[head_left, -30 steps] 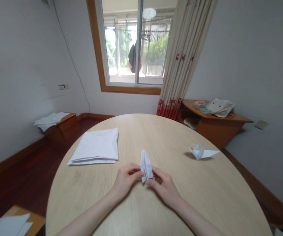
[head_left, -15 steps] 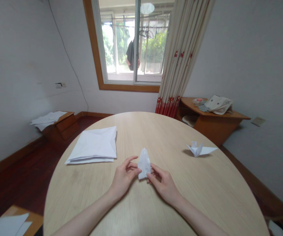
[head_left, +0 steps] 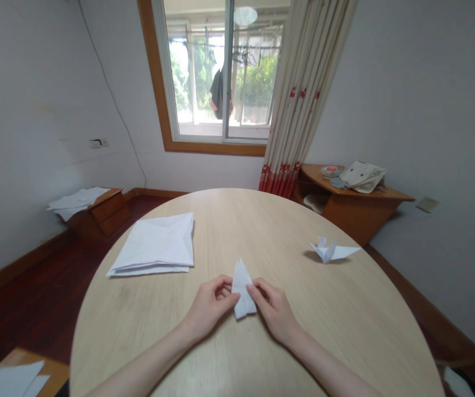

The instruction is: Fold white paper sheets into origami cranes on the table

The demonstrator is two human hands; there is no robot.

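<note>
A small piece of folded white paper (head_left: 243, 295), narrow and pointed at its far end, is held just over the round table between my two hands. My left hand (head_left: 211, 300) pinches its left edge, thumb on top and fingers curled beneath. On the opposite edge, my right hand (head_left: 273, 304) grips it the same way, with the thumb near the middle of the side. Two slim points show at the paper's tip. Off to the right stands a folded paper crane (head_left: 328, 251).
A stack of white paper sheets (head_left: 155, 242) lies at the left of the round wooden table (head_left: 295, 347). Behind it are a low drawer cabinet (head_left: 109, 212) and, at the right, a corner desk (head_left: 345, 212) with a cloth bag (head_left: 363, 176). More paper (head_left: 10, 380) lies at lower left.
The folded paper has come nearer to me and lies at a flatter angle, with a different face showing. My left fingers have curled in closer around its edge.
</note>
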